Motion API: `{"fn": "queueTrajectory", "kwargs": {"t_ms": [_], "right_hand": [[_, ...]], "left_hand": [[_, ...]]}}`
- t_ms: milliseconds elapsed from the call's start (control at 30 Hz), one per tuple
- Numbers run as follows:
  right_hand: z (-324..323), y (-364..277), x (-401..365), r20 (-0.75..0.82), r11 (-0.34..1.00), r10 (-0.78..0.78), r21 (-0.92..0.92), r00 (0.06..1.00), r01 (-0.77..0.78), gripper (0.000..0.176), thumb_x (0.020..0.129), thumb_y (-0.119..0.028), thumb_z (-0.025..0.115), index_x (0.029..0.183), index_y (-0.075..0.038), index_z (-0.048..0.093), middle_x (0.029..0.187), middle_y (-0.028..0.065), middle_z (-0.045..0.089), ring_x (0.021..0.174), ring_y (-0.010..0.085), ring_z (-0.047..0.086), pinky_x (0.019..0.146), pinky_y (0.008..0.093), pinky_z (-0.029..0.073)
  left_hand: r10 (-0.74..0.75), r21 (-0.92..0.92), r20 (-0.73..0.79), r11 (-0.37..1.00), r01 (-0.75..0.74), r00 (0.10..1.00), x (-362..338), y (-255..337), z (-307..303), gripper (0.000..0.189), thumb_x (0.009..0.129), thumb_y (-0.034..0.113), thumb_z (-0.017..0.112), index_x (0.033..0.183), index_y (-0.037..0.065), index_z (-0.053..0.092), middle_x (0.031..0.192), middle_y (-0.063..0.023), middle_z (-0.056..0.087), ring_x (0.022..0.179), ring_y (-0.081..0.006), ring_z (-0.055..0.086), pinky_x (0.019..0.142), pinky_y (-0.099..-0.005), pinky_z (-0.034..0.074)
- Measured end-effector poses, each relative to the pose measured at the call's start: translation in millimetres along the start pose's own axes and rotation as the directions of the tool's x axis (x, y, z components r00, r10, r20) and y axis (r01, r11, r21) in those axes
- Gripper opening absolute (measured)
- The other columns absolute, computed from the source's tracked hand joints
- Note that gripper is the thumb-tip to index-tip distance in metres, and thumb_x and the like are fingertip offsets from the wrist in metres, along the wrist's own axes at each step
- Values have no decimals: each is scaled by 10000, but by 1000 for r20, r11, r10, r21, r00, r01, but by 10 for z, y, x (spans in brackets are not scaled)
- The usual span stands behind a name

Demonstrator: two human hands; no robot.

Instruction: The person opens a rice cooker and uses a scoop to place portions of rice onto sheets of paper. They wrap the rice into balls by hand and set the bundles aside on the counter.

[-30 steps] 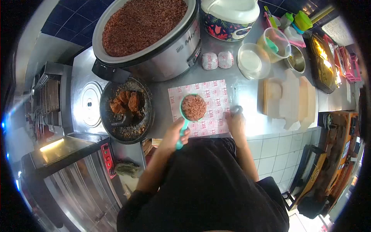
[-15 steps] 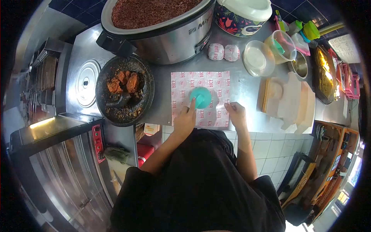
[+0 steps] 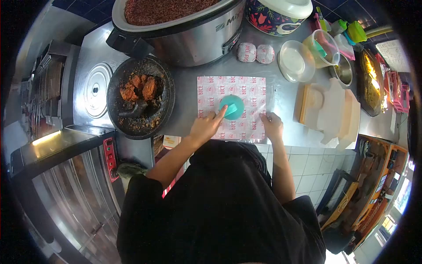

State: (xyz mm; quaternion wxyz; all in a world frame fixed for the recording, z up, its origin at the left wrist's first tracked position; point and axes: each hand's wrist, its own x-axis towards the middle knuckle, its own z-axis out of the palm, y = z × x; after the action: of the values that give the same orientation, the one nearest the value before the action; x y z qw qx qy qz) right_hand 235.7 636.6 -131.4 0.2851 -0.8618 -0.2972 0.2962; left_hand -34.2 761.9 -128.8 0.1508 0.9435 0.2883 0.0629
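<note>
A square sheet of printed wrapping paper (image 3: 209,94) lies flat on the steel counter. On its middle rests a round teal disc-shaped tool (image 3: 238,104) with a lighter raised handle; its exact kind does not show. My left hand (image 3: 207,126) reaches in from the left, its fingers at the handle and the index finger stretched along it. My right hand (image 3: 273,125) pinches the sheet's right edge between thumb and fingers. Past the sheet sit two round wrapped bundles (image 3: 256,53), in paper with the same print.
To the left a dark pan (image 3: 115,108) holds reddish-brown fried pieces. A large cooker (image 3: 189,46) filled with dark reddish grain stands behind. Clear plastic tubs (image 3: 296,61) and stacked pale cartons (image 3: 327,112) occupy the right side. A flowered container (image 3: 274,20) stands at the back.
The view has shifted slightly, and the counter things sit a little higher in it. My left hand stays at the teal tool and my right hand at the paper's edge.
</note>
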Motion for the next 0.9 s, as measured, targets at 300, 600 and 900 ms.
{"fn": "queueTrajectory", "kwargs": {"t_ms": [300,600,900], "right_hand": [[146,-207,-492,263,565,-682,-404,683,720,552,748,-267,824,1243,-105,640,1457,178,514,1328,358,512,1047,505,462],[94,-116,-454,431,459,-705,-329,563,826,569,798,-324,784,1313,-126,645,1503,173,488,1389,355,474,1127,520,419],[34,-159,-372,486,415,-705,-309,517,856,500,845,-356,753,1309,-190,669,1490,114,531,1365,299,515,1112,477,449]], "left_hand": [[-65,74,-160,994,78,985,-26,229,-25,673,909,203,674,1540,184,440,815,-80,623,521,-248,641,451,-369,530],[-93,-58,-214,995,82,972,48,388,-411,661,929,228,665,1539,126,431,806,-80,611,568,-247,647,490,-386,539],[-81,84,-736,974,209,672,1143,-118,-3040,482,1030,215,570,1456,-3,515,1301,-234,634,1194,-371,600,1029,-433,454]]}}
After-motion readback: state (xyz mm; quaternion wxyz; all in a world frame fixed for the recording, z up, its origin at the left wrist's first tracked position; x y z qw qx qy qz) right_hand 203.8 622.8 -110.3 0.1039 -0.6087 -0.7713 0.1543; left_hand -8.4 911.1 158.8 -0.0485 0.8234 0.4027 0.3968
